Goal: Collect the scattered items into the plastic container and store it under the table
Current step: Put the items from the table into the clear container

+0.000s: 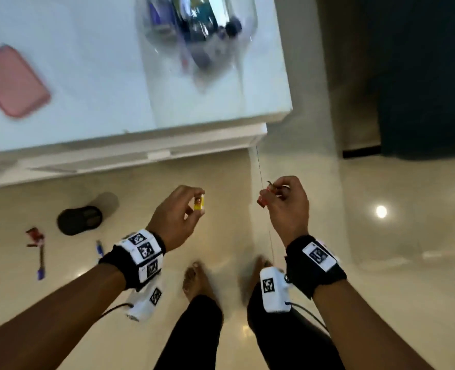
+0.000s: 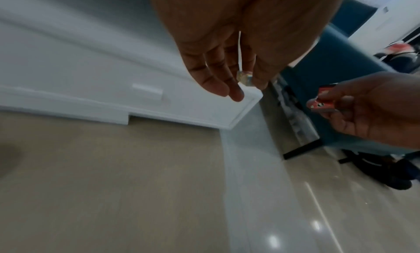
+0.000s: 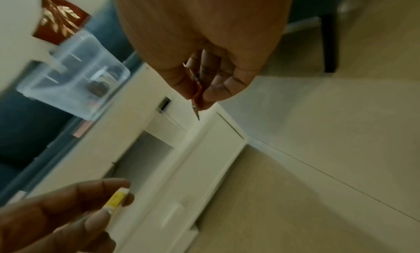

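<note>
A clear plastic container (image 1: 237, 49) with several items inside stands on the white table (image 1: 87, 84), near its right edge; the right wrist view shows the container (image 3: 75, 77) too. My left hand (image 1: 179, 209) pinches a small yellow box (image 1: 199, 204) between thumb and fingers, above the floor in front of the table. The yellow box (image 3: 117, 200) also shows in the right wrist view. My right hand (image 1: 287, 201) pinches a small red packet (image 1: 264, 197); that red packet (image 2: 320, 103) appears in the left wrist view too. Both hands are level with each other, short of the table.
A pink case (image 1: 12, 81) lies on the table's left part. On the beige floor at the left lie a black round item (image 1: 81, 218), a red item (image 1: 35, 235) and blue pens (image 1: 41, 271). My bare feet (image 1: 194, 279) stand below the hands. A dark blue sofa (image 1: 421, 76) sits right.
</note>
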A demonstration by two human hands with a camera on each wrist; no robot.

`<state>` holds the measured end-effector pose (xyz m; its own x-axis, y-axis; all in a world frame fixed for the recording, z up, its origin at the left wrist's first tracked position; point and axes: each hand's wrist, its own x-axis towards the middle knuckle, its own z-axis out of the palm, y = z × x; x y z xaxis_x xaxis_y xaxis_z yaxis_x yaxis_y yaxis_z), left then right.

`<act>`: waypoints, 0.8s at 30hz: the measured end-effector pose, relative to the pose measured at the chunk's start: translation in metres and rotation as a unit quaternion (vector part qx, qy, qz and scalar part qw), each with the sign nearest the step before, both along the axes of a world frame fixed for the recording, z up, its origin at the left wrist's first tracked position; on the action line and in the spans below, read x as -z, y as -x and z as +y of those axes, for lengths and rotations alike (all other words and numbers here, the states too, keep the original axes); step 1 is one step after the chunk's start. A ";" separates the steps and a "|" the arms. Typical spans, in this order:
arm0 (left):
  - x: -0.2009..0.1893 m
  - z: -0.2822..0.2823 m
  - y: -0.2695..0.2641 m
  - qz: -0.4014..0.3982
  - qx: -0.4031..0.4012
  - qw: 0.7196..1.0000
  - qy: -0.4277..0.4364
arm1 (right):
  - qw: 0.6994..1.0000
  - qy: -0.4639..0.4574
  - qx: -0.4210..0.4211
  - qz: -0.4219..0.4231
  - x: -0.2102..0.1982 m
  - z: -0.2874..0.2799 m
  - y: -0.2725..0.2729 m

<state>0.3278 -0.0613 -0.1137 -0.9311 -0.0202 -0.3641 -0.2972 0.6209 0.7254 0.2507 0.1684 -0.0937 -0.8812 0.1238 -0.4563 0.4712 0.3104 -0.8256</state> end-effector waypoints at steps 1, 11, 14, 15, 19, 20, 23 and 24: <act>-0.022 -0.008 0.010 0.017 -0.007 1.000 0.000 | 1.000 0.012 0.001 0.022 -0.021 -0.010 0.017; -0.160 -0.069 0.151 0.147 -0.131 0.979 0.051 | 0.956 -0.005 -0.165 0.244 -0.155 -0.116 0.196; -0.167 -0.075 0.190 0.154 -0.145 0.973 0.096 | 0.951 -0.049 -0.204 0.227 -0.151 -0.137 0.237; -0.167 -0.076 0.202 0.149 -0.144 0.972 0.112 | 0.946 -0.070 -0.226 0.221 -0.148 -0.141 0.249; -0.159 -0.077 0.228 0.101 -0.098 0.971 0.195 | 0.935 -0.107 -0.276 0.197 -0.141 -0.143 0.271; -0.158 -0.075 0.232 0.094 -0.084 0.970 0.210 | 0.937 -0.098 -0.272 0.194 -0.141 -0.141 0.273; -0.156 -0.072 0.233 0.087 -0.070 0.968 0.223 | 0.938 -0.072 -0.261 0.219 -0.142 -0.128 0.263; -0.157 -0.071 0.232 0.091 -0.077 0.969 0.217 | 0.936 -0.062 -0.255 0.233 -0.143 -0.121 0.258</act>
